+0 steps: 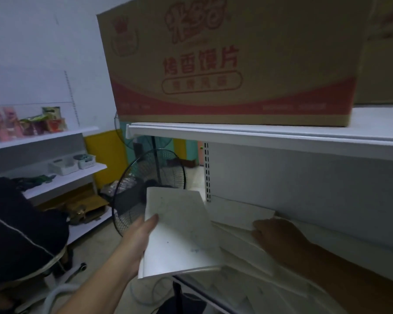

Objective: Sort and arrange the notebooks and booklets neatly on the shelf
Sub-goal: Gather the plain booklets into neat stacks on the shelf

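Note:
My left hand (138,239) grips a white booklet (179,232) by its left edge and holds it just off the left end of the white shelf (349,252). Several more white booklets (238,214) lie flat and overlapping on that shelf. My right hand (279,236) rests on this pile, fingers curled over the edge of one booklet that leans toward the back panel. Whether it grips that booklet is unclear in the dim light.
A large cardboard box (232,62) with red print sits on the upper shelf (259,134) right above. A black standing fan (145,189) is left of the shelf end. A black chair back (16,225) is at lower left, more shelves (43,137) with goods behind it.

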`<state>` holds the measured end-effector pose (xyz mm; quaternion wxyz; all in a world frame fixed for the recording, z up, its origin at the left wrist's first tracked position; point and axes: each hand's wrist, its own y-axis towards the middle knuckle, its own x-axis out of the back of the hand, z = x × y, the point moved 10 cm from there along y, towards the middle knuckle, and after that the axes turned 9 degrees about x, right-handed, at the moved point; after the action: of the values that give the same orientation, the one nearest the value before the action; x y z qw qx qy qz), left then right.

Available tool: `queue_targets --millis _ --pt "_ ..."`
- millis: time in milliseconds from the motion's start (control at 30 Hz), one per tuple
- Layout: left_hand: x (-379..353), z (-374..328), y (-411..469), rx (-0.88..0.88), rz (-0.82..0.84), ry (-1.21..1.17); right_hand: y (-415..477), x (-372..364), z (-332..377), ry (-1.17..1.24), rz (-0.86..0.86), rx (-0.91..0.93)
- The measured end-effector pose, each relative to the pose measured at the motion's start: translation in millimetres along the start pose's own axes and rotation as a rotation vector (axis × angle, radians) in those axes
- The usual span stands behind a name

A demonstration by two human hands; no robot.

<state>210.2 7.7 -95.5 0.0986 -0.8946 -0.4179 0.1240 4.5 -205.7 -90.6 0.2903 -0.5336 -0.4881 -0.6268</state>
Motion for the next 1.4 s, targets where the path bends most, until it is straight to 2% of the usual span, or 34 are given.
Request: queue_targets --millis 100,233,400,467,567,767,833,867,967,1033,1100,1200,1267,1400 --pt "1.0 -8.5 13.5 -0.019 0.044 0.057 1.8 17.6 12.1 -0.252 -0.169 0.037" --pt "-1.4 -16.0 21.1 -0.045 0.091 0.050 -6.2 70.6 12.5 -0.389 -0.490 -0.065" --pt "-36.0 -27.8 15.8 -0.097 0.171 -0.013 -8.7 145.0 38.2 -0.165 -0.732 -0.107" --pt "-64.9 -27.7 9.3 -0.099 0.215 -0.049 -7.4 152.6 70.0 -0.180 -0.679 -0.063" --pt "-108.6 -23.4 -5.6 -0.055 0.287 -0.115 -13.2 122.1 109.9 -0.238 -0.455 -0.021" --pt "-169.0 3.7 -38.7 -0.004 0.387 -0.082 -69.6 105.9 96.5 -0.131 -0.225 -0.094" --pt "-191.2 13.5 -53.6 0.003 0.445 -0.045 -97.2 117.6 78.2 0.053 -0.178 -0.121" --pt "-202.7 19.0 -62.5 0.009 0.477 -0.030 -115.4 124.1 56.5 0.163 -0.193 -0.216" --pt "-242.0 40.2 -93.4 0.053 0.598 0.025 -200.8 121.0 -41.5 0.395 -0.259 -0.734" --pt "-273.5 59.4 -120.0 0.083 0.687 0.052 -257.7 94.0 -73.4 0.801 -0.256 -0.971" --pt "-307.7 81.2 -148.7 0.091 0.724 0.091 -299.2 74.9 -79.2 1.197 -0.358 -1.010" --pt "-363.5 118.9 -200.2 0.131 0.779 0.149 -375.5 76.7 -94.1 1.263 -0.601 -1.068" --pt "-398.7 145.8 -239.4 0.180 0.841 0.143 -422.4 84.6 -105.1 1.274 -0.649 -1.087" --pt "-462.9 196.0 -313.7 0.384 0.943 0.086 -522.0 103.1 -147.1 1.244 -0.675 -1.188"
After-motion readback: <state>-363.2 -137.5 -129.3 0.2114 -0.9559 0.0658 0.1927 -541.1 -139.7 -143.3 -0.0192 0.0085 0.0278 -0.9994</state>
